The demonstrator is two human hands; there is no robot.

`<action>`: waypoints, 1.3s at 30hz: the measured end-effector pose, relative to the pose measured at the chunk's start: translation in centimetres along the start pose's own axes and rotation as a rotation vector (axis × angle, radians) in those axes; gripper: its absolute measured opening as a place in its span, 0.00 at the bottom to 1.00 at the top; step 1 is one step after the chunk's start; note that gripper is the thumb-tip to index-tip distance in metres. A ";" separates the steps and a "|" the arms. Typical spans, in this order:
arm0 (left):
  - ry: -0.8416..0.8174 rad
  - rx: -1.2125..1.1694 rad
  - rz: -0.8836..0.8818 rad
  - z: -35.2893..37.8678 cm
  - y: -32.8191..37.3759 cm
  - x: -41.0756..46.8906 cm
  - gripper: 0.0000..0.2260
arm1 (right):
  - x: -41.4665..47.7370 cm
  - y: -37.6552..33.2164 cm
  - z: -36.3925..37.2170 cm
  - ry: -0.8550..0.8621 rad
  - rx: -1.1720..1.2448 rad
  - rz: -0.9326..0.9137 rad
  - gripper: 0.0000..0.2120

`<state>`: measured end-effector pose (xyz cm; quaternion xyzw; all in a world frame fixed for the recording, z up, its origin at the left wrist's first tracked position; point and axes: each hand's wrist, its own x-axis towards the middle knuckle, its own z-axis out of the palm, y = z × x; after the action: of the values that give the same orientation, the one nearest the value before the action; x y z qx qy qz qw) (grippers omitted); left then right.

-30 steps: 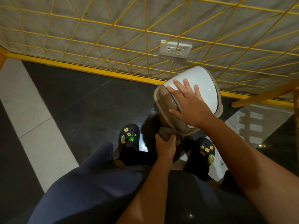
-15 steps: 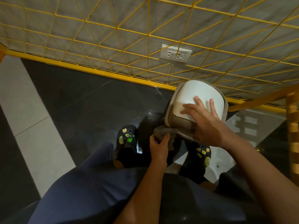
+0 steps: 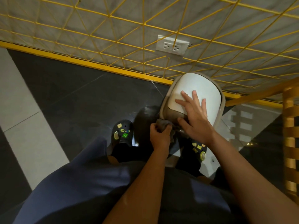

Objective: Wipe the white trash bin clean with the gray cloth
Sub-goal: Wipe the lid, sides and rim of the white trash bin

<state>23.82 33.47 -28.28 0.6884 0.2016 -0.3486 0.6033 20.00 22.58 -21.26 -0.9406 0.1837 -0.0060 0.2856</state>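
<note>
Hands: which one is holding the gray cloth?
The left hand, gripping the gray cloth against the near edge of the trash bin; the right hand lies spread on its white top.

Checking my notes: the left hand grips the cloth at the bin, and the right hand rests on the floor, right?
Not quite. The head view shows the right hand resting on the bin instead; the left hand does grip the cloth.

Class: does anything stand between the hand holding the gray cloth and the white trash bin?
Nothing visible does. The left hand grips the gray cloth right against the near rim of the white trash bin; the right hand rests on its top.
</note>
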 end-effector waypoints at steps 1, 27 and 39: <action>-0.002 0.014 -0.002 0.0 0.2 0.2 0.10 | 0.0 0.0 0.1 0.008 0.010 0.005 0.25; 0.080 0.128 0.293 0.3 5.1 -1.5 0.11 | 0.2 -0.4 0.3 0.009 0.102 0.061 0.26; -0.011 0.130 0.192 -0.2 6.1 0.0 0.05 | 0.3 -0.5 0.6 0.007 0.065 0.067 0.27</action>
<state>28.09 32.47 -24.04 0.7403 0.1082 -0.3054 0.5891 20.50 23.16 -21.55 -0.9241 0.2160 -0.0056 0.3151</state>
